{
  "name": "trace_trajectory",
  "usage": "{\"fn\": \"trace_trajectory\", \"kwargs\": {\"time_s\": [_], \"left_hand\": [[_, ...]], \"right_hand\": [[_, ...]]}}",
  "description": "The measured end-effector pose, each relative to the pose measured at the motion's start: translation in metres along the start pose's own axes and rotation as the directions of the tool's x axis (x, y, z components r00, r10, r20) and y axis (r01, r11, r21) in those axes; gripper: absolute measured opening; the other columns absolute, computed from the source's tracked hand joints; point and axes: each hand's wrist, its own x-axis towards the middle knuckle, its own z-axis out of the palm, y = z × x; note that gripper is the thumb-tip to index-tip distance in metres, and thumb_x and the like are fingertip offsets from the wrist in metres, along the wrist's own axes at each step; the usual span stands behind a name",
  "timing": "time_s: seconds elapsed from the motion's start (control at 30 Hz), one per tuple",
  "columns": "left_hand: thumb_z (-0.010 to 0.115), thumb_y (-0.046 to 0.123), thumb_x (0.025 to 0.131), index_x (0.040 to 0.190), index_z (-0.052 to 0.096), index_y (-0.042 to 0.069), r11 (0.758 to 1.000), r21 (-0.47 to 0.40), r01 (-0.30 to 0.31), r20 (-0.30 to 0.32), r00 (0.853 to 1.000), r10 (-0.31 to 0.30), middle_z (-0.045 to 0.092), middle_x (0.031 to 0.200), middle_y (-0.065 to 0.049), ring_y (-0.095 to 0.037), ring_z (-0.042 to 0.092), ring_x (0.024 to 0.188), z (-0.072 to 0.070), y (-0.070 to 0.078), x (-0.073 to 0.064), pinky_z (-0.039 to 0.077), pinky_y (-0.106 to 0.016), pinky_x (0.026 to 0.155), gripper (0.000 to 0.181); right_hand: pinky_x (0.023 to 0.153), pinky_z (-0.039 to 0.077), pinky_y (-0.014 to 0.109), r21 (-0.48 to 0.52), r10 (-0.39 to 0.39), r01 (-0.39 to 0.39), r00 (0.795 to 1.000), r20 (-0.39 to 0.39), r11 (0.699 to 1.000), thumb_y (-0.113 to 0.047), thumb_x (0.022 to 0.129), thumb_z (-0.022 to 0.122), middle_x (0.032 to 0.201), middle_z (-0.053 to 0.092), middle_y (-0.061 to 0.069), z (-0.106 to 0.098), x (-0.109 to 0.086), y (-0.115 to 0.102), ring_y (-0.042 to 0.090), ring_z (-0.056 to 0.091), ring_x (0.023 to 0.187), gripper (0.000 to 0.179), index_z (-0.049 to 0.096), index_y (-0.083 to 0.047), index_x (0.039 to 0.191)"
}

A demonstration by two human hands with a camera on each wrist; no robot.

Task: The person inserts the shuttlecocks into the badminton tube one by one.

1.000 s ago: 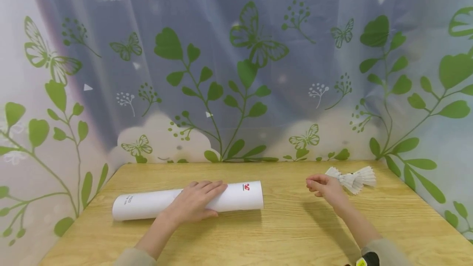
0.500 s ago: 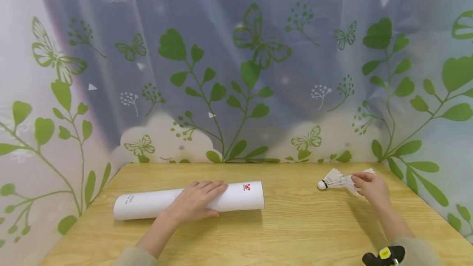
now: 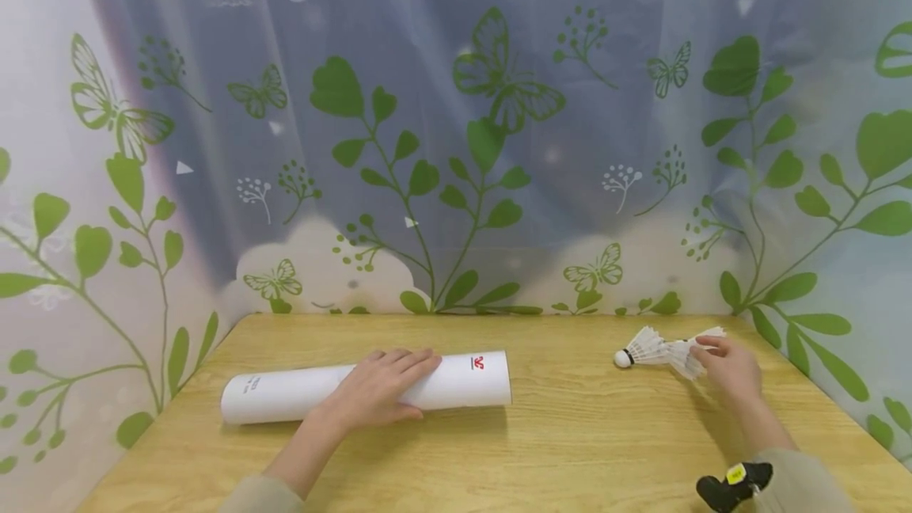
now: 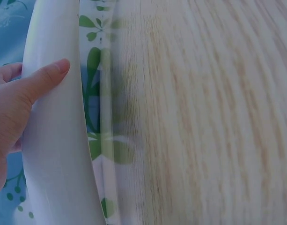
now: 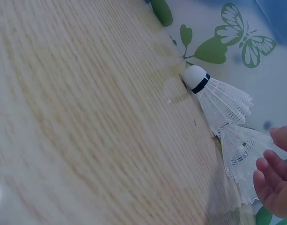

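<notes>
Head view: a white tube (image 3: 306, 394) was held on the tabletop (image 3: 570, 438), lower left, by the left hand (image 3: 378, 386), and some shuttlecocks (image 3: 644, 347) were bunched up at lower right beside the right hand (image 3: 730, 372). Left wrist view: that grip was pretty clearly clamped on the tube, frame left. Right wrist view: the other grip was seen apart, lower right; contact with the shuttlecocks couldn't really be told.
</notes>
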Motion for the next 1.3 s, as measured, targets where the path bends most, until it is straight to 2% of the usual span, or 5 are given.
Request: {"fn": "trace_trajectory", "kwargs": {"time_s": [0.37,0.6,0.93,1.17,1.3], "left_hand": [[0.077,0.044,0.069,0.134,0.048,0.007,1.0,-0.001,-0.013,-0.014,1.0,0.013,0.055,0.129,-0.009,-0.025,0.057,0.107,0.004,0.0,0.001,0.051,-0.041,0.08,0.08],[0.077,0.045,0.069,0.134,0.048,0.008,1.0,0.003,-0.012,-0.009,1.0,0.012,0.055,0.129,-0.009,-0.025,0.057,0.107,0.006,0.001,0.001,0.052,-0.04,0.079,0.08],[0.078,0.044,0.068,0.134,0.049,0.008,1.0,-0.003,-0.008,-0.015,1.0,0.008,0.055,0.129,-0.008,-0.026,0.057,0.108,0.006,-0.001,0.001,0.051,-0.042,0.08,0.08],[0.077,0.043,0.07,0.135,0.048,0.009,1.0,-0.009,0.01,0.01,1.0,-0.01,0.054,0.131,-0.007,-0.025,0.056,0.109,0.005,-0.001,0.001,0.051,-0.042,0.082,0.079],[0.078,0.043,0.07,0.134,0.048,0.008,1.0,-0.016,0.004,-0.003,1.0,-0.005,0.055,0.129,-0.009,-0.026,0.056,0.108,0.005,-0.002,0.0,0.051,-0.043,0.081,0.079]], "right_hand": [[0.067,0.043,0.033,-0.007,-0.009,0.009,1.0,-0.01,1.0,-0.021,0.092,0.055,0.109,0.057,0.032,0.004,0.004,0.002,0.041,0.053,0.096,0.039,0.056,0.014,0.11],[0.057,0.043,0.027,-0.02,-0.001,0.0,0.999,-0.052,1.0,-0.019,0.089,0.059,0.088,0.067,0.02,0.005,0.003,0.004,0.013,0.055,0.066,0.035,0.061,0.012,0.104],[0.052,0.045,0.021,0.036,0.04,-0.035,0.989,-0.141,0.999,-0.015,0.087,0.062,0.092,0.065,0.022,-0.002,0.002,0.008,0.003,0.055,0.058,0.031,0.062,0.012,0.103],[0.053,0.05,0.018,0.202,0.095,-0.063,0.984,-0.152,0.977,-0.013,0.087,0.062,0.068,0.061,-0.015,-0.007,0.002,0.005,-0.002,0.056,0.056,0.03,0.061,0.013,0.1],[0.055,0.051,0.018,0.252,0.104,-0.053,0.975,-0.195,0.966,-0.013,0.088,0.061,0.064,0.055,-0.024,-0.009,0.002,-0.002,-0.006,0.054,0.056,0.03,0.06,0.013,0.103]]}}
